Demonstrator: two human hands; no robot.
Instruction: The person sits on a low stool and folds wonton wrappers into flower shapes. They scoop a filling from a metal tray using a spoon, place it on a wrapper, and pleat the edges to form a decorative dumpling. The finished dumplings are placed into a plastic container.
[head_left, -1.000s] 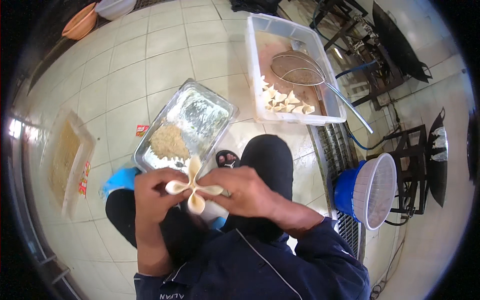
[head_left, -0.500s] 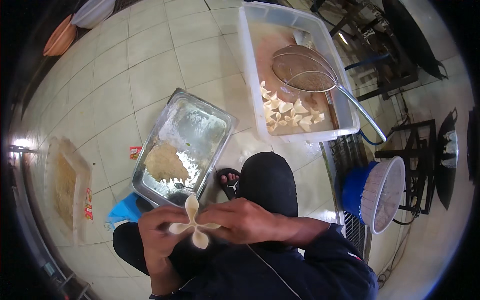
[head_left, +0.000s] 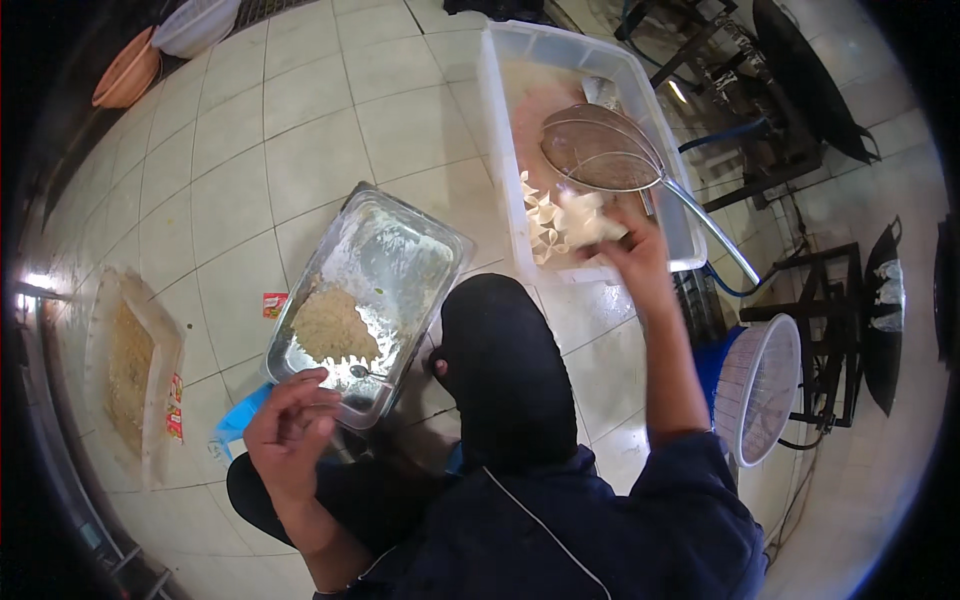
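Observation:
Low over the near end of a white plastic bin [head_left: 497, 130], my right hand [head_left: 637, 252] has its fingertips on a pale four-petalled folded dumpling [head_left: 592, 220], which motion smears. Beside it in the bin stand several similar folded dumplings [head_left: 543, 225]. My left hand [head_left: 290, 428] hovers by the near left corner of a metal tray [head_left: 405, 250], its fingers loosely bent and apart with nothing between them. A mound of beige filling [head_left: 333, 325] and a small spoon [head_left: 366, 372] lie in the tray, among white powder.
A long-handled wire strainer [head_left: 605, 150] rests across the bin. Right of my knee stands a white mesh basket [head_left: 768, 390] with a blue one behind it. A pale container [head_left: 130, 375] is at the left, near red packets [head_left: 175, 405]. Black stands and woks [head_left: 883, 315] line the right.
My hands have parted. The right one has moved from my lap up to the bin with the dumpling; the left has let go of it and shifted slightly left. My knee has moved left.

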